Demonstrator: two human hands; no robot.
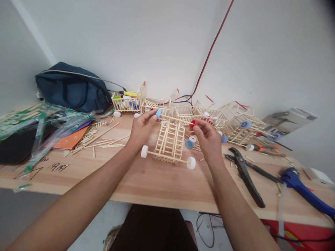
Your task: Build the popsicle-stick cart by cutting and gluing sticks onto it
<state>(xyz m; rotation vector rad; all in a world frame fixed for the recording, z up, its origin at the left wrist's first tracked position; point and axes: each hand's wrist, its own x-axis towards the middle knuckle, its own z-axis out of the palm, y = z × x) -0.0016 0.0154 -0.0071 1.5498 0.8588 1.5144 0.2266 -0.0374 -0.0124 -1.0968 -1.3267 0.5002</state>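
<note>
A small cart built of thin wooden sticks is in front of me, its stick underside facing up. White bottle caps serve as wheels on the axle nearest me. My left hand pinches a light-blue bottle cap near the left end of the far axle. In my right hand, a red bottle cap is gripped at that axle's right end. Whether the blue cap sits on the stick I cannot tell.
Several similar stick carts line the wall. Loose sticks, plastic wrappers and a dark blue bag lie left. On the right are black-handled cutters, orange-handled pliers and a blue glue gun.
</note>
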